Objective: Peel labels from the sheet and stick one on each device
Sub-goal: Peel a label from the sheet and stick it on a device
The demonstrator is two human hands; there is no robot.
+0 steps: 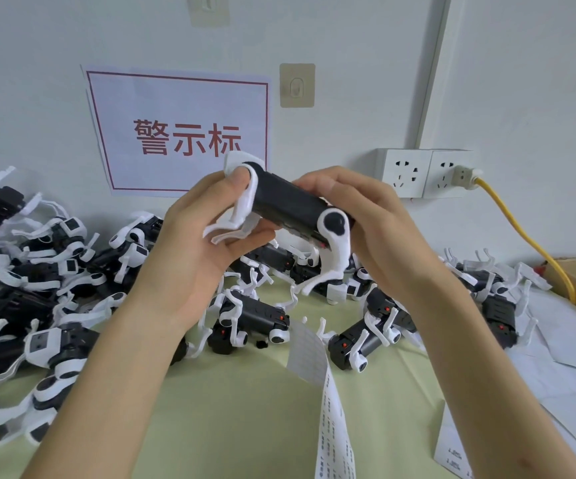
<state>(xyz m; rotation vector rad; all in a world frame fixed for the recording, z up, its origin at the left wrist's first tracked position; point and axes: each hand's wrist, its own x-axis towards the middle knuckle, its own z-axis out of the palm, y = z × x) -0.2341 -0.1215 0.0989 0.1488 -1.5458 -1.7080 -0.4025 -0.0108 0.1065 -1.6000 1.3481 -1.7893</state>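
Grip: one device (293, 205) is held up in the air by both hands, in front of the wall and above the table.
Left hand (207, 233): its fingers are curled round the device's far end, and the thumb is pressed on the white cap there.
Right hand (379, 229): the near end is wrapped by its fingers, with the thumb laid on the dark body.
Held device: a smooth black tube with rounded ends is seen, with thin, bent white plastic legs. A round black knob sits in a white ring at the near end.
Long axis: the tube is tilted, with the top end up and to the left and the other end down and to the right.
Label strip (328, 402): one long, thin white paper strip is curled on the table below the hands. Rows of tiny print are seen on it, too small to read.
Other devices (245, 319): too many to count are heaped on the table, left, middle and right.
Table (231, 416): it is covered in flat, pale green cloth.
Paper sheets (563, 344): some white sheets are spread at the right.
Sign (179, 133): one white paper with a red border and three red characters is stuck on the wall.
Sockets (424, 172): two white wall sockets are seen side by side, with one yellow cable (528, 240) plugged into the right one.
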